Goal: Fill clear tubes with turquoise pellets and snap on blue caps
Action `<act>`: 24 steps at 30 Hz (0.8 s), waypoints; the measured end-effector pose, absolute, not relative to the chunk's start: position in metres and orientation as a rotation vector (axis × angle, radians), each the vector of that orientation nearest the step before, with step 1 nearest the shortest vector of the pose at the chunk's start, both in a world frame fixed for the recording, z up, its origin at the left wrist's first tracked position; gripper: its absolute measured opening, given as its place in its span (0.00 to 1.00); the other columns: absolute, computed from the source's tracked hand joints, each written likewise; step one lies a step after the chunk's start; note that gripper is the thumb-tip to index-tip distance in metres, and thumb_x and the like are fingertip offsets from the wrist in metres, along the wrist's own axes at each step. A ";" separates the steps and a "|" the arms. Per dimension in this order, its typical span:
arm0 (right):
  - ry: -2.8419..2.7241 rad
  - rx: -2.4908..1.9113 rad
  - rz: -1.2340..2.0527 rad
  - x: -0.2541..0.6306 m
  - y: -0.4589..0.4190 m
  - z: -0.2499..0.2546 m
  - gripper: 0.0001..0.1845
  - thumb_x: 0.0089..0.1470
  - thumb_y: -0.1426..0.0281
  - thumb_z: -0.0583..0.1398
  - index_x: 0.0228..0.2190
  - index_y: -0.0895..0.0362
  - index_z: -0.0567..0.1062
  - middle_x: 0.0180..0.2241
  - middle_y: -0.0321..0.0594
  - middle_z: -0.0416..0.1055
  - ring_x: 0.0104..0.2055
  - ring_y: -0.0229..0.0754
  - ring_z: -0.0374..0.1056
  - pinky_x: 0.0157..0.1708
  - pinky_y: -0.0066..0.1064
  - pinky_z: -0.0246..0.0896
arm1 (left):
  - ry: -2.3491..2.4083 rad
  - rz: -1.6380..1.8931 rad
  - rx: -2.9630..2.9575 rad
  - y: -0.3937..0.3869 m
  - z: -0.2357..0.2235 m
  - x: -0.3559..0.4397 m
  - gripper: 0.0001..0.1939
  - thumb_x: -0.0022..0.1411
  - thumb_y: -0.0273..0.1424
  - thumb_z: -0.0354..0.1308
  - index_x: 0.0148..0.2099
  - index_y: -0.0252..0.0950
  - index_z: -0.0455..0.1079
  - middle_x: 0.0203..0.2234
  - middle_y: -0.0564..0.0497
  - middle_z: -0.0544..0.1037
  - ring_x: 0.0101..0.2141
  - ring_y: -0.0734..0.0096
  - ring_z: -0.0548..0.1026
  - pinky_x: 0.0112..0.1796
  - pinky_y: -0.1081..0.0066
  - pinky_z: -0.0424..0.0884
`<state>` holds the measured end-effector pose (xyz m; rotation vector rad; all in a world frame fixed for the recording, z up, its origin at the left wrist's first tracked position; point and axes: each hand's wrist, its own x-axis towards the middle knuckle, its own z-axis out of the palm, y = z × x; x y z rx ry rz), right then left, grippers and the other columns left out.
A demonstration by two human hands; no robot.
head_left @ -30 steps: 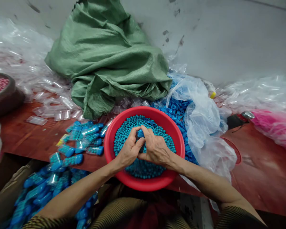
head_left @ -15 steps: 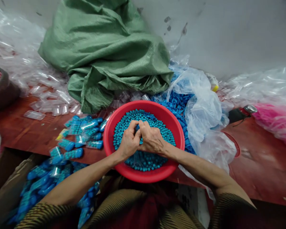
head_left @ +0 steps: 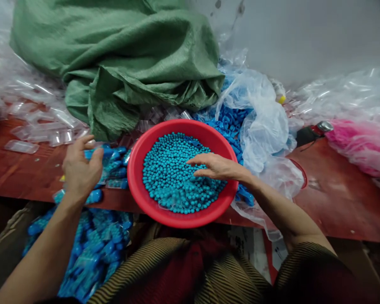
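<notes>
Over the left side of the table, my left hand (head_left: pixel 82 169) is open, thumb and fingers apart, above a pile of small clear tubes (head_left: pixel 112 164) filled with turquoise beads and closed with blue caps. A blue cap shows between thumb and forefinger, apparently lying on the pile. My right hand (head_left: pixel 213 166) is open in the red basin (head_left: pixel 134 173), its fingers stretched low over turquoise beads (head_left: pixel 171 169). The thumb is apart from the fingers, and nothing shows in them. A blue cap (head_left: pixel 194 142) lies on the beads near the far rim.
Behind the basin slumps a green woven sack (head_left: pixel 145 55). Empty clear tubes (head_left: pixel 50 126) are heaped at left. Loose blue caps (head_left: pixel 229 122) spill from a thin plastic bag (head_left: pixel 266 126) at right. More filled tubes (head_left: pixel 91 257) lie below the table edge. A pink bundle (head_left: pixel 354 139) sits far right.
My hands were together over the basin around something blue. They have parted: the left has moved left to the filled tubes, the right has opened over the beads. The view has shifted slightly.
</notes>
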<state>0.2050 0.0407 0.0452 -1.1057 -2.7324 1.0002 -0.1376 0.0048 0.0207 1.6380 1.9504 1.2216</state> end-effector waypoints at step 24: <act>-2.575 -1.329 0.773 0.179 0.068 0.028 0.12 0.58 0.67 0.55 0.27 0.60 0.70 0.25 0.36 0.68 0.29 0.35 0.62 0.29 0.26 0.51 | 1.080 0.620 1.148 0.041 0.018 -0.011 0.21 0.51 0.46 0.58 0.38 0.35 0.62 0.25 0.54 0.71 0.22 0.74 0.72 0.21 0.75 0.60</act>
